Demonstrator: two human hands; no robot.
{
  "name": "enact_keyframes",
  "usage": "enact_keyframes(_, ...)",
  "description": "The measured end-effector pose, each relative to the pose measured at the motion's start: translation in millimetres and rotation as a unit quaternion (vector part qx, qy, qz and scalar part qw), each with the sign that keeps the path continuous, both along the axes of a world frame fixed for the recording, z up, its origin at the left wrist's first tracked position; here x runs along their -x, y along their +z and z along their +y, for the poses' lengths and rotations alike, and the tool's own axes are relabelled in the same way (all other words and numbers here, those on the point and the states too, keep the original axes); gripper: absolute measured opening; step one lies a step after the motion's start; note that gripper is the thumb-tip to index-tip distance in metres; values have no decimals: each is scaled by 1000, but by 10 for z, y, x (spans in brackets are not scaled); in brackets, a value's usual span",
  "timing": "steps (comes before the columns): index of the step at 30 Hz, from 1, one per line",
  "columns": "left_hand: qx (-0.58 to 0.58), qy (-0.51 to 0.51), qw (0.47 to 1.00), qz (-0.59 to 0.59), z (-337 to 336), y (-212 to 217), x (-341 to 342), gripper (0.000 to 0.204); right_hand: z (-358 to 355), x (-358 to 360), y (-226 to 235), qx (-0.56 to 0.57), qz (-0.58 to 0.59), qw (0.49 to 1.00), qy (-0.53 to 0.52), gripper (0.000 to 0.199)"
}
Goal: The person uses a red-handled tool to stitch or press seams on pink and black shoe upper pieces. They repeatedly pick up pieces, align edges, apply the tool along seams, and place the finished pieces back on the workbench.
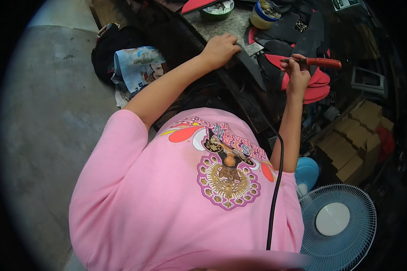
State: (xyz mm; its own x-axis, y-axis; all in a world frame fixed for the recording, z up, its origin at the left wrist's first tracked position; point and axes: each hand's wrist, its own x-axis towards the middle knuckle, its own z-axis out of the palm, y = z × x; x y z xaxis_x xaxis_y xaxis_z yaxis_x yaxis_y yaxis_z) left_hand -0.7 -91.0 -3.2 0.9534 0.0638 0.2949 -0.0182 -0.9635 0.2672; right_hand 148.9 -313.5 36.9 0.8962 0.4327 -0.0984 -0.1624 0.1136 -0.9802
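My left hand point(221, 49) is closed at the edge of the worktable, its curled fingers on the upper end of a dark, curved sole-shaped piece point(251, 67). To the right, my right hand point(296, 74) grips a red-handled tool point(324, 63). The handle points right, and a thin dark shaft passes between my fingers toward the left; its tip is too small to tell its kind. Red sole-shaped pieces point(318, 94) lie in a stack beside and below my right hand. Black flat pieces point(287, 30) are heaped beyond it.
An open jar point(263, 16) with a blue rim and a green bowl point(217, 11) stand at the far side of the table. On the right are cardboard boxes point(350, 135) and a fan point(337, 221). A black cable point(276, 194) hangs before my shirt. A printed bag point(138, 67) lies left.
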Motion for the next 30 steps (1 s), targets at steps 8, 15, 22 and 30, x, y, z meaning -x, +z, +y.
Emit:
enact_keyframes(8,16,-18,1000,-2,-248,-12,50,37,531,305,25,-6,-66,996,58,9)
enact_keyframes(15,111,80,990,-18,56,-32,-7,40,720,274,-601,132,-136,978,87,8)
enact_keyframes(22,132,66,989,-10,19,-134,-6,34,824,262,-570,134,-115,982,61,10)
enact_keyframes(30,128,47,990,-28,56,-185,1,30,922,207,-615,61,-32,994,82,8)
